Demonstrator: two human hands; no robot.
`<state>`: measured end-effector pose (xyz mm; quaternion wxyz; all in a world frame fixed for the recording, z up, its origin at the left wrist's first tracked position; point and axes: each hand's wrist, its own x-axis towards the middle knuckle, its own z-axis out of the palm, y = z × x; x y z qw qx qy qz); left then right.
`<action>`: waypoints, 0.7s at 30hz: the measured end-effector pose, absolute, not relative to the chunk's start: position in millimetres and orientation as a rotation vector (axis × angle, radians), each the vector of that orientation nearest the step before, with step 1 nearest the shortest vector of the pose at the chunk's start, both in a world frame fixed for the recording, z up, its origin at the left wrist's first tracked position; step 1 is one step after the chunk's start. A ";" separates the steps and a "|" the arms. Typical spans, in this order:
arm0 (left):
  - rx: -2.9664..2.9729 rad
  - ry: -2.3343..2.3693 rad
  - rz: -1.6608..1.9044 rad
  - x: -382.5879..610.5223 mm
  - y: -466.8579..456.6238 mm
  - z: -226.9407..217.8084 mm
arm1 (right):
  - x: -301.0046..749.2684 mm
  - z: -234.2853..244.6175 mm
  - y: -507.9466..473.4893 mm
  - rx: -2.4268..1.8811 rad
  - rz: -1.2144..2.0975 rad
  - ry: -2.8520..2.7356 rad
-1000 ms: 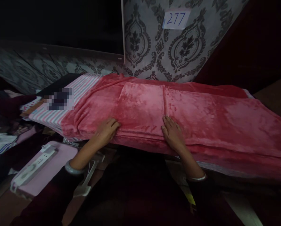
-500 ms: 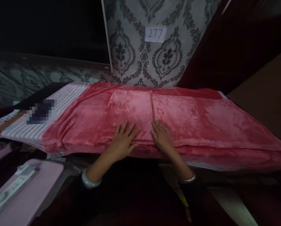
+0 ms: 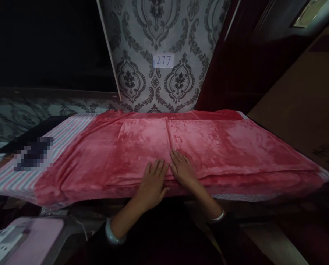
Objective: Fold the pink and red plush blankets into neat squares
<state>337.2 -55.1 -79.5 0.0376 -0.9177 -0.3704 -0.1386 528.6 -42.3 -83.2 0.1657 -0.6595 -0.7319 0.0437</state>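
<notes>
Below the 277 card (image 3: 163, 60), the red blanket (image 3: 142, 138) lies spread in layers, and my left hand (image 3: 152, 184) and right hand (image 3: 183, 170) rest flat on it, fingers extended, unclenched.

Dim room. Facing me: grey damask-patterned wall (image 3: 155, 40), paper marked 277 (image 3: 163, 60) on it. Large dark screen (image 3: 45, 48) up to my left; dark-red panel (image 3: 236, 70) right, brown panel (image 3: 299, 99) beside it. Pink-topped stand (image 3: 43, 232) low at my left.
</notes>
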 end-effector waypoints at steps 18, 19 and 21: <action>-2.731 -1.074 -0.509 381.0 -62.9 -106.3 | 491.4 -41.5 29.5 -1.777 0.280 -2.207; -2.721 -1.064 -0.526 380.9 -63.4 -108.8 | 491.9 -44.0 32.6 -1.822 0.298 -2.205; -2.715 -1.034 -0.576 380.8 -65.6 -112.4 | 499.8 -49.3 35.8 -1.900 0.321 -2.172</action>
